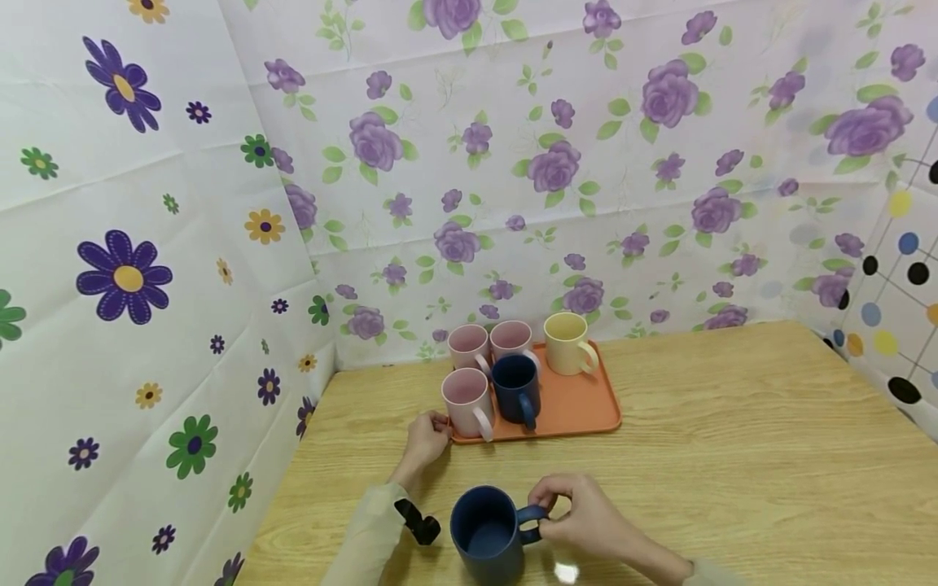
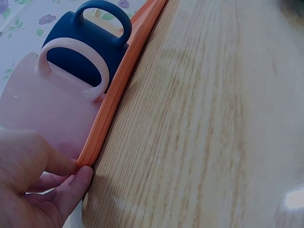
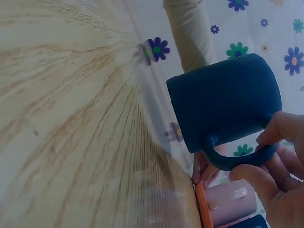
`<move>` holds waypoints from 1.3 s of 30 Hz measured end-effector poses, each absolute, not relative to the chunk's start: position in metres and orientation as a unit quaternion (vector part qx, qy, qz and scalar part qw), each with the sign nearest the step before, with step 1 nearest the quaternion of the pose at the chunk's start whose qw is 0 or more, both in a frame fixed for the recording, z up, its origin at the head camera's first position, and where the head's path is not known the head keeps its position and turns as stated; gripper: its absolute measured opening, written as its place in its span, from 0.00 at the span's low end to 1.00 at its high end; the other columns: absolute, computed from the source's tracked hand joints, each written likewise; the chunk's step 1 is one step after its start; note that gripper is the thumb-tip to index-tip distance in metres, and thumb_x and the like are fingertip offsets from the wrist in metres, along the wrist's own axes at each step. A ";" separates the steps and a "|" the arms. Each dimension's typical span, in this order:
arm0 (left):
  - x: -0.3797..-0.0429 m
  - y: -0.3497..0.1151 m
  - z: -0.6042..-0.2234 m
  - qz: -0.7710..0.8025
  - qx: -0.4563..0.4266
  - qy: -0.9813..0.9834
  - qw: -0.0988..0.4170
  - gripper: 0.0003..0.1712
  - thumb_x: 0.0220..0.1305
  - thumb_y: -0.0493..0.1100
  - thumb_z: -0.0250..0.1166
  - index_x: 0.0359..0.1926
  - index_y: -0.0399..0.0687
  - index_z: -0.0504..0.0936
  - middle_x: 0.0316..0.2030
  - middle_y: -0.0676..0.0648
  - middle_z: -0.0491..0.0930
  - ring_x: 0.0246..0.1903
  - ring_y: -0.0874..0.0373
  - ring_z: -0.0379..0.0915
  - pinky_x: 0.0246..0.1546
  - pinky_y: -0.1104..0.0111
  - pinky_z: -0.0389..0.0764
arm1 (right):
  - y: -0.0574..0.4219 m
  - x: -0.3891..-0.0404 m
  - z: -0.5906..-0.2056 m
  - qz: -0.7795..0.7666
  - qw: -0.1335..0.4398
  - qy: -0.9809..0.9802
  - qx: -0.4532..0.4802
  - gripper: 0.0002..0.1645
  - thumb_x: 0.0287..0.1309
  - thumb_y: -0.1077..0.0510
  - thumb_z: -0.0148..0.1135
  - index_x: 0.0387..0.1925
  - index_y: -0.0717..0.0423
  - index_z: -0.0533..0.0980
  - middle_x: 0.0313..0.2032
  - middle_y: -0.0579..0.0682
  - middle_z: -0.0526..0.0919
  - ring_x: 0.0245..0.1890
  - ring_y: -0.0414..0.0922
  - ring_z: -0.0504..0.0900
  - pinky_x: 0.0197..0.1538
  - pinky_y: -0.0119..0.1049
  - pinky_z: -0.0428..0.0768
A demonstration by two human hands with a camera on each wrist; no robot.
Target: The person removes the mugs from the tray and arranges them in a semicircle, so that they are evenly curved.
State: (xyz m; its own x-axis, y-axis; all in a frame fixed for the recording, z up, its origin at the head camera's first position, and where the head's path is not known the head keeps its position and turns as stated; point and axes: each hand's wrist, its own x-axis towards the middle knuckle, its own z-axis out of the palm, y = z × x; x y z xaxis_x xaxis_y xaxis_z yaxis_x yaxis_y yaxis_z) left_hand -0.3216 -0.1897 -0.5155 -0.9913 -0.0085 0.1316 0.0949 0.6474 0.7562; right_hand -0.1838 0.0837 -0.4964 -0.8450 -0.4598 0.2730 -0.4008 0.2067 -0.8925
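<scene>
My right hand [image 1: 586, 517] pinches the handle of a dark blue mug [image 1: 493, 561] at the front of the table. The mug stands upright and, in the right wrist view, appears raised off the wood. Farther back, my left hand [image 1: 428, 439] pinches the near left corner of an orange tray [image 1: 579, 403], thumb and fingertips on its rim. On that tray sit a front pink mug [image 1: 469, 411], two more pink mugs behind it, a second dark blue mug [image 1: 516, 391] and a pale yellow mug [image 1: 567, 354] at the back.
The wooden table [image 1: 733, 423] extends to the right of the tray. A flowered cloth [image 1: 484, 203] hangs right behind the tray, and another patterned cloth [image 1: 132, 391] closes the left side. A black strap piece [image 1: 419, 522] is on the left wrist.
</scene>
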 end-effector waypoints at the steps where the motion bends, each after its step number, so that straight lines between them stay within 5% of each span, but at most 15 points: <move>1: -0.322 -0.190 -0.515 -0.419 -0.024 -0.906 0.061 0.08 0.54 0.27 0.61 0.37 0.28 0.80 0.28 0.38 0.83 0.27 0.58 0.78 0.26 0.75 0.76 | 0.083 -0.183 -0.496 -0.567 0.029 0.774 -0.280 0.15 0.44 0.69 0.69 0.30 0.46 0.81 0.29 0.43 0.83 0.29 0.34 0.78 0.37 0.37 0.81; 13: -0.323 -0.189 -0.516 -0.422 -0.024 -0.904 0.056 0.08 0.55 0.26 0.61 0.38 0.27 0.80 0.28 0.38 0.83 0.25 0.60 0.77 0.24 0.75 0.76 | 0.068 -0.180 -0.495 -0.584 0.070 0.743 -0.318 0.13 0.46 0.68 0.67 0.32 0.48 0.81 0.28 0.52 0.83 0.29 0.34 0.77 0.37 0.35 0.80; 22: -0.323 -0.189 -0.515 -0.437 -0.020 -0.898 0.048 0.09 0.56 0.26 0.60 0.39 0.26 0.79 0.29 0.37 0.83 0.24 0.61 0.77 0.25 0.75 0.78 | 0.059 -0.180 -0.497 -0.613 0.110 0.704 -0.342 0.12 0.47 0.70 0.63 0.34 0.52 0.82 0.29 0.55 0.83 0.30 0.32 0.76 0.27 0.27 0.80; 39: -0.322 -0.189 -0.515 -0.420 -0.038 -0.906 0.043 0.09 0.57 0.27 0.59 0.39 0.26 0.78 0.29 0.38 0.82 0.25 0.59 0.78 0.25 0.73 0.78 | 0.041 -0.181 -0.505 -0.606 0.155 0.690 -0.364 0.11 0.50 0.67 0.65 0.35 0.51 0.82 0.29 0.56 0.84 0.31 0.31 0.78 0.39 0.32 0.82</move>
State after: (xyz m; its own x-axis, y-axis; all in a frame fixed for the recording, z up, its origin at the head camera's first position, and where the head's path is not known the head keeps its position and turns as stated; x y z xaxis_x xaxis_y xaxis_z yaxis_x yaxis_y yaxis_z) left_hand -0.3219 -0.1888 -0.5146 -0.9934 0.0318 0.1099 0.1044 0.6452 0.7569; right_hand -0.1814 0.0413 -0.5054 -0.6877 -0.6896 0.2270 -0.3141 0.0007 -0.9494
